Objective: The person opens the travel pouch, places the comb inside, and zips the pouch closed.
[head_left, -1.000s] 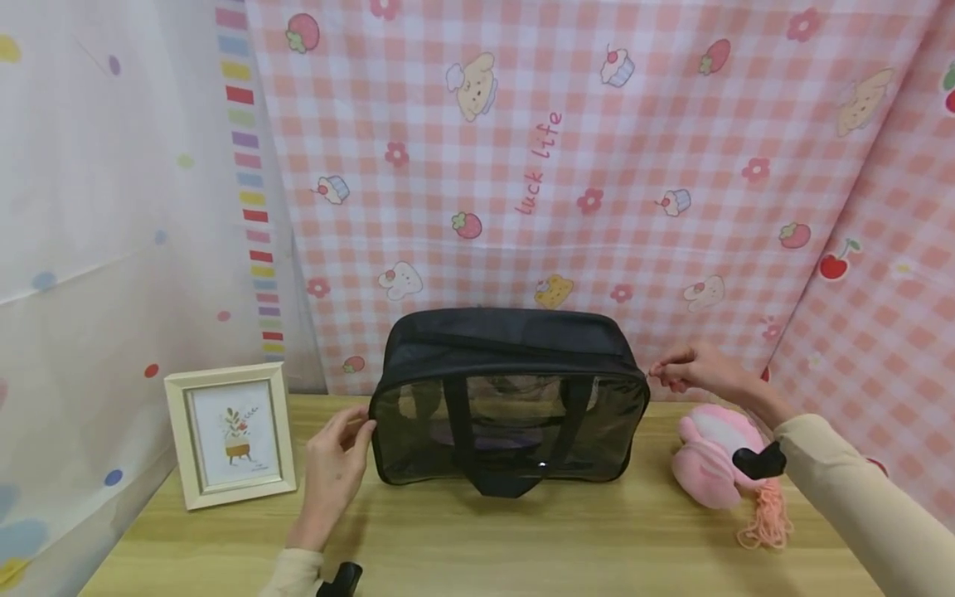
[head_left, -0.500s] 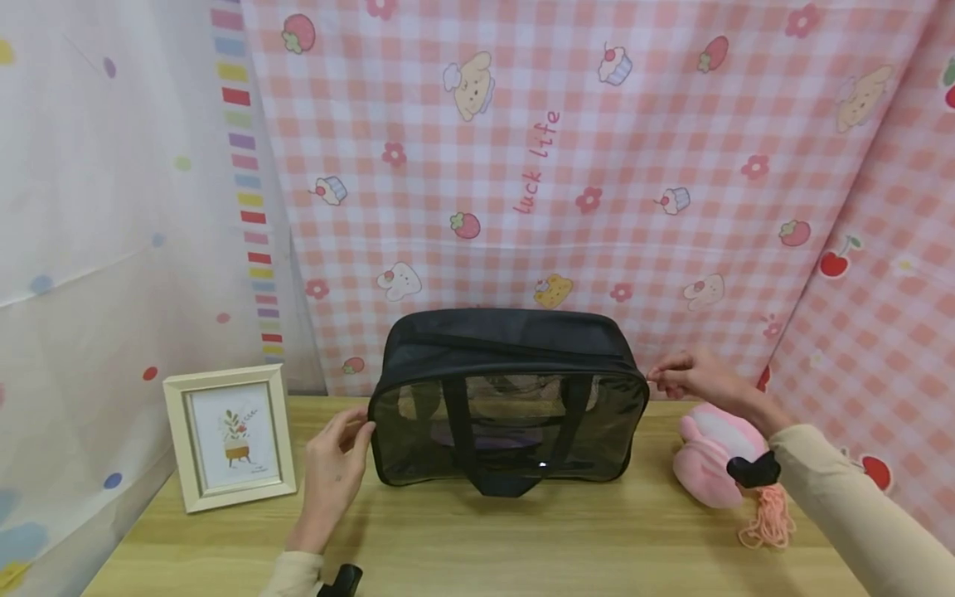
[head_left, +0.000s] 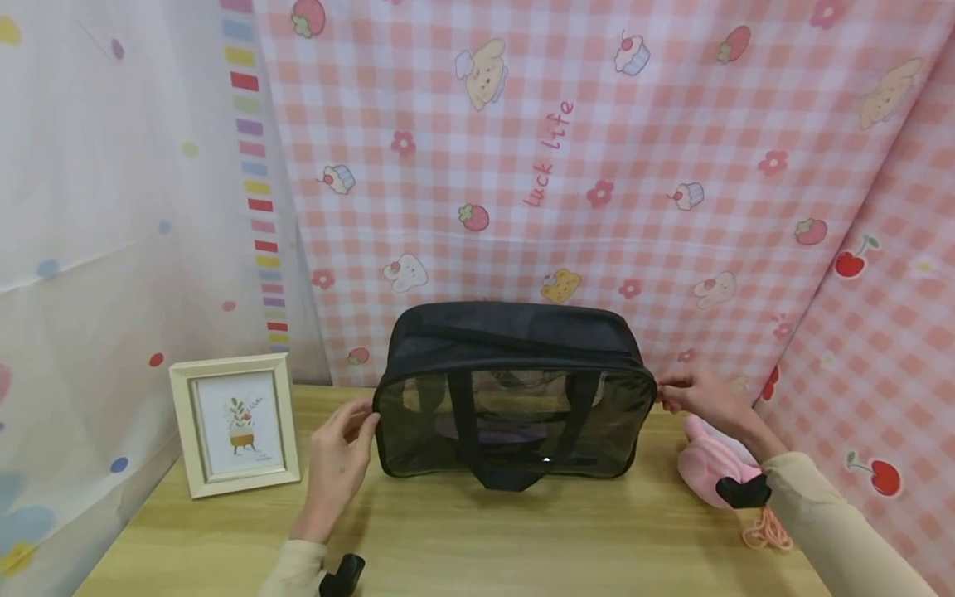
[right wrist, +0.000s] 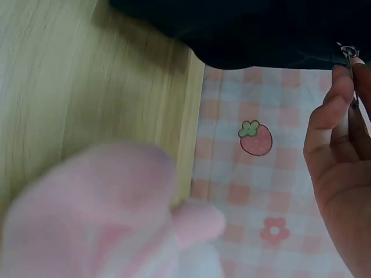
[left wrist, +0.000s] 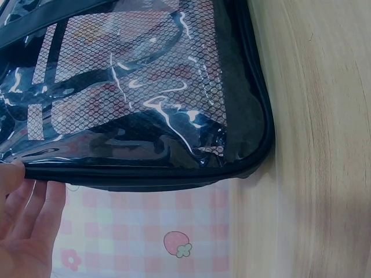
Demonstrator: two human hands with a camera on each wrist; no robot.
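A black bag (head_left: 515, 356) with a clear front panel and two dark straps stands upright on the table. Something purple shows dimly through the panel. My left hand (head_left: 341, 448) pinches the bag's left edge, thumb in front and fingers behind, as the left wrist view shows. At the opposite end, my right hand (head_left: 705, 402) pinches a small metal zipper pull (right wrist: 349, 53) at the bag's side. Mesh (left wrist: 133, 75) is visible through the clear panel in the left wrist view.
A cream picture frame (head_left: 235, 427) with a plant print stands left of the bag. Beneath my right forearm lies a pink plush toy (head_left: 709, 468) with peach yarn strands (head_left: 767, 531). A pink checked cloth (head_left: 477, 166) hangs close behind the bag on the wooden table (head_left: 448, 539).
My right hand has moved slightly down beside the bag's right end, and its forearm covers more of the plush toy. The head view has shifted a little. My left hand keeps its hold.
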